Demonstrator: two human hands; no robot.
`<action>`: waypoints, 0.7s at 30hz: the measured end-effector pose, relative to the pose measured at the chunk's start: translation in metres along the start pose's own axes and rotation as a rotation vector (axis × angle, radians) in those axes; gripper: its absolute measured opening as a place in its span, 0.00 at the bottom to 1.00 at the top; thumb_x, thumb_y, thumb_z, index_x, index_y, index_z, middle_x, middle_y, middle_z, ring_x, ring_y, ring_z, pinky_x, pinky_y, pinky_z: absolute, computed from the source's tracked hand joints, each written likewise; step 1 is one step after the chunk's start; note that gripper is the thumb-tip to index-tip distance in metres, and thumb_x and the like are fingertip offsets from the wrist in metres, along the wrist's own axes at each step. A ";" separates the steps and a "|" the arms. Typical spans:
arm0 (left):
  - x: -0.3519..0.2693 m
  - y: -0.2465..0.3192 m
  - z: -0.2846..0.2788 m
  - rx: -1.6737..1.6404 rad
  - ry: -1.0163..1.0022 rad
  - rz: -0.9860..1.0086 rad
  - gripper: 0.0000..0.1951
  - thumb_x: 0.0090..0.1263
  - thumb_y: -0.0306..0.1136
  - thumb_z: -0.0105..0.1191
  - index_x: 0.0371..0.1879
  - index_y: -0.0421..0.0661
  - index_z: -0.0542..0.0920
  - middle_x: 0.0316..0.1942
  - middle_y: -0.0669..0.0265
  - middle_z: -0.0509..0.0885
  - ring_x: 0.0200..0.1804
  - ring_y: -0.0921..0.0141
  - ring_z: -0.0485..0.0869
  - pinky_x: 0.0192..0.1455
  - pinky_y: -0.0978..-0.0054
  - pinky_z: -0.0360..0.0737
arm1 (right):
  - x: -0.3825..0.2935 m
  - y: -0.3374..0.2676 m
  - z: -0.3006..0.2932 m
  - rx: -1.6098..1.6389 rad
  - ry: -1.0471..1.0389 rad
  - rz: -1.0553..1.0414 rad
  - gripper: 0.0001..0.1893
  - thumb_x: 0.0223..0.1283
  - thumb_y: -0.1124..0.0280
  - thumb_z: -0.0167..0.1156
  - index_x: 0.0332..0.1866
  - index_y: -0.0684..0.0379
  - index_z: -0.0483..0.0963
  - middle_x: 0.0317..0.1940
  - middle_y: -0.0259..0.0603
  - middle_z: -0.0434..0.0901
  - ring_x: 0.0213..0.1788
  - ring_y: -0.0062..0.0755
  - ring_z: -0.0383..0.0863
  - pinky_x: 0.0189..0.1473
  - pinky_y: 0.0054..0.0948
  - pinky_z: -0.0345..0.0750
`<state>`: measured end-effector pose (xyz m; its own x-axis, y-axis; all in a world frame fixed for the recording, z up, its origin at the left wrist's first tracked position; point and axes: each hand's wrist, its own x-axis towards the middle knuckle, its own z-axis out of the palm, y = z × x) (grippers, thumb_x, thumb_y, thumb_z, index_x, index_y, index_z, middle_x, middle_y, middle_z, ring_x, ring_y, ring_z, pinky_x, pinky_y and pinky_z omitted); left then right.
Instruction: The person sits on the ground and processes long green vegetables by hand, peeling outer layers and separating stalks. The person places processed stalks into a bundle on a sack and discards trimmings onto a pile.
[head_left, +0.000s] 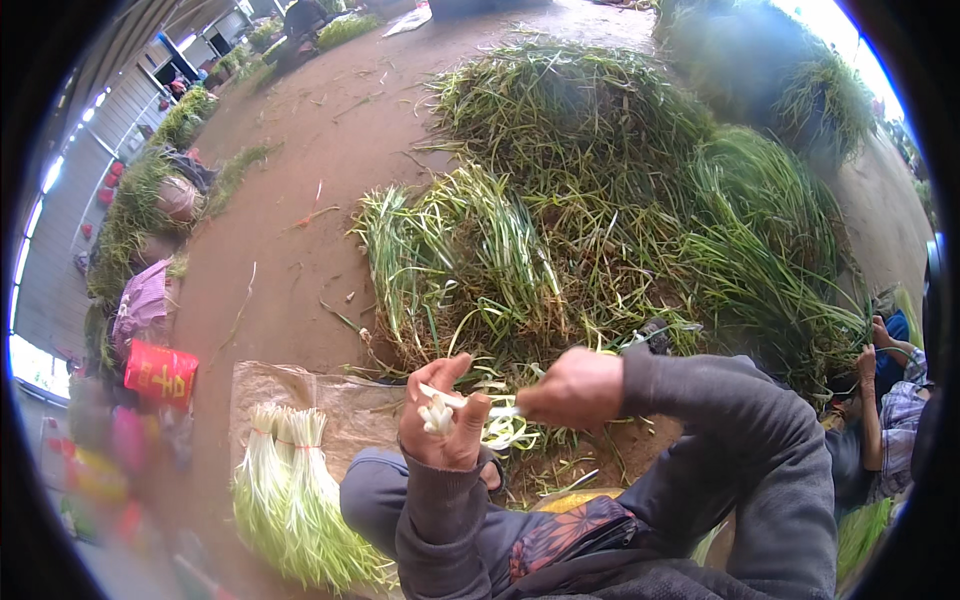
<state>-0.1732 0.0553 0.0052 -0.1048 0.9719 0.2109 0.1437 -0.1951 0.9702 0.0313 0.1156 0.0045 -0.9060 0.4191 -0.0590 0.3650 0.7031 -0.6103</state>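
My left hand holds a small bunch of white-stemmed stalks, their pale ends showing between thumb and fingers. Just to its right, my right hand has its fingers closed by a pale stalk or strip that reaches over from the left hand; what lies inside it is blurred and hidden. Pale peeled leaves lie below, between the hands. At the lower left, tied bundles of white-stemmed greens rest partly on a brown plastic sheet.
Loose green stalks with roots lie ahead of me, with a larger heap behind. At the right edge a co-worker's hands touch long stalks. A red bag with writing stands at the left, near more heaped greens.
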 end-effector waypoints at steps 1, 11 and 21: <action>-0.002 0.001 0.000 0.097 0.003 0.100 0.21 0.65 0.42 0.62 0.45 0.35 0.79 0.46 0.57 0.80 0.44 0.71 0.79 0.48 0.76 0.74 | 0.002 -0.007 0.005 -0.076 -0.075 0.014 0.08 0.63 0.67 0.54 0.44 0.57 0.73 0.27 0.41 0.81 0.25 0.44 0.82 0.27 0.41 0.79; -0.012 0.002 -0.021 -0.214 0.192 0.115 0.23 0.74 0.53 0.45 0.42 0.41 0.76 0.33 0.57 0.82 0.24 0.75 0.76 0.29 0.78 0.74 | 0.030 0.132 -0.002 -0.182 -0.099 0.539 0.20 0.60 0.67 0.59 0.58 0.55 0.74 0.51 0.42 0.81 0.50 0.34 0.82 0.53 0.32 0.80; -0.018 0.009 -0.035 -0.254 0.253 -0.115 0.30 0.64 0.33 0.62 0.60 0.32 0.64 0.18 0.64 0.79 0.20 0.75 0.78 0.27 0.80 0.76 | 0.019 0.273 0.182 0.694 0.272 1.023 0.23 0.67 0.66 0.50 0.62 0.70 0.67 0.47 0.53 0.81 0.33 0.36 0.85 0.39 0.31 0.81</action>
<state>-0.2043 0.0317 0.0144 -0.3508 0.9320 0.0905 -0.1290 -0.1438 0.9812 0.0749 0.2106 -0.3069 -0.1737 0.7539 -0.6336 0.6072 -0.4246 -0.6716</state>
